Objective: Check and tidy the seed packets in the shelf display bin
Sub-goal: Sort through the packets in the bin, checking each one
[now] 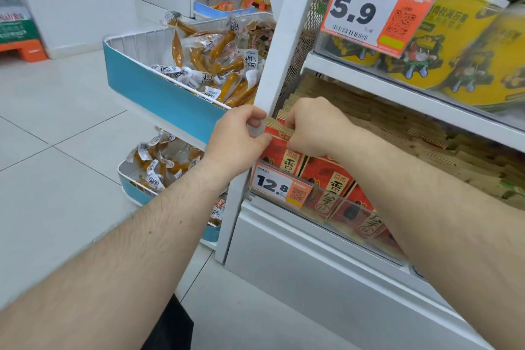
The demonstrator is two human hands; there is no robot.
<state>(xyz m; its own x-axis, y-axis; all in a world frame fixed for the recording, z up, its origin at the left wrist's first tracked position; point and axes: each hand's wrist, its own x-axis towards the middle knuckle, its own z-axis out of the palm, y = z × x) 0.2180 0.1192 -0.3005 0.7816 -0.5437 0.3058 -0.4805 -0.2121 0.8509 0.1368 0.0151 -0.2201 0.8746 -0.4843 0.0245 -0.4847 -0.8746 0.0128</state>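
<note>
Two hands gripping the front seed packet [279, 148] in the shelf display bin [335, 216]: left hand [241, 138] pinching its edge, right hand [311, 126] curling over its top. Rear packets blurring, uncountable.

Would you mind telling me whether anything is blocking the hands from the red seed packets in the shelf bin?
Nothing visible does. The left hand and right hand already pinch the top edges of the front seed packets, above the bin's clear front wall.
</note>
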